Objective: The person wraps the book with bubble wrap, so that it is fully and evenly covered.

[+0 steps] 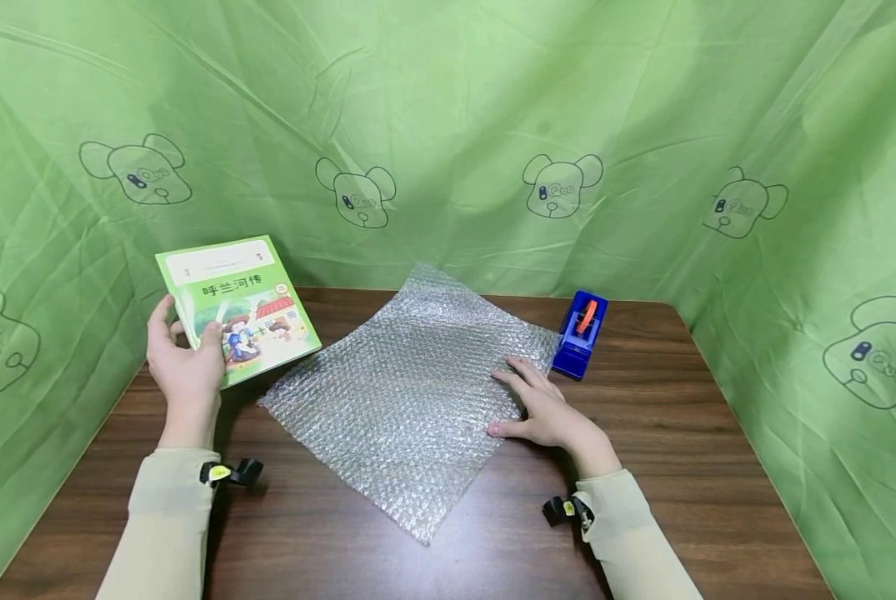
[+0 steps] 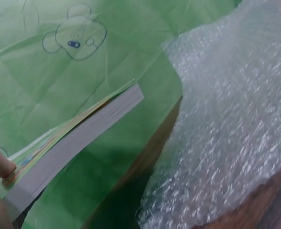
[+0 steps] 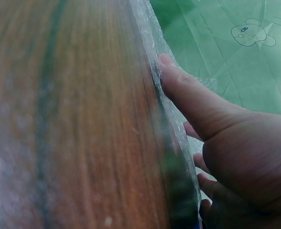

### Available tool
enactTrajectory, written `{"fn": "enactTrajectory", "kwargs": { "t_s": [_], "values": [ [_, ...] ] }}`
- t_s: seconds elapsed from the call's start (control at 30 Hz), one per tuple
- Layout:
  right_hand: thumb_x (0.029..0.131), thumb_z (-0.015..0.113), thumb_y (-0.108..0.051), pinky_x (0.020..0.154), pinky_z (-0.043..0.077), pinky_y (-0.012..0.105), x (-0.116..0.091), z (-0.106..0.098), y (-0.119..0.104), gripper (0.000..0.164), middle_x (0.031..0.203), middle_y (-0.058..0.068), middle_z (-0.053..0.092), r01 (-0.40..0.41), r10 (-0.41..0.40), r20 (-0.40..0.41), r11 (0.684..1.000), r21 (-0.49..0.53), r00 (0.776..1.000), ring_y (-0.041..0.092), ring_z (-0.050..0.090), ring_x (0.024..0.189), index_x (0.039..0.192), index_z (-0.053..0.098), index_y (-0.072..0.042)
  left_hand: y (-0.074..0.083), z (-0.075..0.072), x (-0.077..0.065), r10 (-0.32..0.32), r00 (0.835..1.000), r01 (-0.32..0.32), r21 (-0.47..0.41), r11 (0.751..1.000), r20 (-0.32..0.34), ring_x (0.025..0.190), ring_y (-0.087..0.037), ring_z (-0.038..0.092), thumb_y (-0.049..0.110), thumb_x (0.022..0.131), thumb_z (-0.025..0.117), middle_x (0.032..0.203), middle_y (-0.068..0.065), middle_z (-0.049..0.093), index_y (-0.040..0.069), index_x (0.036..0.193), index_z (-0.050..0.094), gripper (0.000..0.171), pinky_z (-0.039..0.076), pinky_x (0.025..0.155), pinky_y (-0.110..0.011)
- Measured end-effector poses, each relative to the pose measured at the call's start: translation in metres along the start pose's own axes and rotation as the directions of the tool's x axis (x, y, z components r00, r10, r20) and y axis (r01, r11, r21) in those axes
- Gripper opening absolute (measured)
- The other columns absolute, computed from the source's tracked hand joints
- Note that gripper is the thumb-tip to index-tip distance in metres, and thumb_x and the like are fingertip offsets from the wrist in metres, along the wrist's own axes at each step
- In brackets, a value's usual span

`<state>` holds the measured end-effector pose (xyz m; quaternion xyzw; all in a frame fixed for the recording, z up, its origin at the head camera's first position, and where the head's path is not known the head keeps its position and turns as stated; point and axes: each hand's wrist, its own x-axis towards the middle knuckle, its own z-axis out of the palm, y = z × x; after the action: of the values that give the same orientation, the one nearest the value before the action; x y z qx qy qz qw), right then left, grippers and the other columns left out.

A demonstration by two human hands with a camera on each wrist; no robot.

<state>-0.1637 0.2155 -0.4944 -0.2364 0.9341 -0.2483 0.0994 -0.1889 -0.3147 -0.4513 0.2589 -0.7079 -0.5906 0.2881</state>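
My left hand grips a green illustrated book by its lower left side, thumb over the cover. The book is raised and tilted at the left of the table, its thick page edge showing in the left wrist view. A sheet of clear bubble wrap lies spread on the table, turned so one corner points at me. My right hand rests on the right part of the sheet with fingers spread. In the right wrist view its thumb lies along the wrap's edge.
A blue tape dispenser with an orange roll stands at the back right, touching the wrap's right corner in the head view. The brown wooden table is surrounded by green cloth printed with bear faces. Each wrist wears a black camera strap.
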Motion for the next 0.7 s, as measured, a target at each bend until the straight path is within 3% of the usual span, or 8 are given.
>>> {"fn": "enactTrajectory", "kwargs": {
  "t_s": [0.13, 0.37, 0.7],
  "values": [
    [0.092, 0.087, -0.051, 0.126, 0.016, 0.080, 0.000, 0.001, 0.001, 0.097, 0.180, 0.020, 0.020, 0.002, -0.002, -0.004, 1.000, 0.006, 1.000, 0.050, 0.014, 0.165, 0.170, 0.042, -0.017, 0.003, 0.006, -0.006, -0.003, 0.999, 0.006, -0.068, 0.998, 0.036, 0.097, -0.006, 0.058, -0.002, 0.100, 0.072, 0.115, 0.009, 0.058, 0.030, 0.164, 0.049, 0.076, 0.056, 0.073, -0.010],
    [0.090, 0.088, -0.052, 0.125, 0.015, 0.081, 0.000, 0.002, 0.001, 0.097, 0.181, 0.017, 0.020, 0.006, -0.006, -0.012, 0.999, 0.032, 1.000, 0.047, 0.011, 0.166, 0.169, 0.043, -0.018, 0.010, 0.023, -0.024, 0.024, 0.994, -0.005, -0.167, 0.986, 0.107, 0.081, -0.011, 0.064, -0.007, 0.098, 0.072, 0.112, 0.002, 0.058, 0.024, 0.163, 0.051, 0.075, 0.060, 0.069, -0.014],
    [0.090, 0.088, -0.052, 0.126, 0.014, 0.080, 0.000, 0.001, 0.001, 0.098, 0.181, 0.017, 0.019, 0.006, -0.005, -0.015, 0.999, 0.041, 1.000, 0.047, 0.010, 0.166, 0.169, 0.043, -0.018, 0.022, 0.048, -0.059, 0.058, 0.968, -0.020, -0.153, 0.988, 0.243, 0.081, -0.012, 0.070, -0.008, 0.099, 0.071, 0.113, 0.000, 0.063, 0.025, 0.165, 0.049, 0.078, 0.064, 0.071, -0.021]
  ]
}}
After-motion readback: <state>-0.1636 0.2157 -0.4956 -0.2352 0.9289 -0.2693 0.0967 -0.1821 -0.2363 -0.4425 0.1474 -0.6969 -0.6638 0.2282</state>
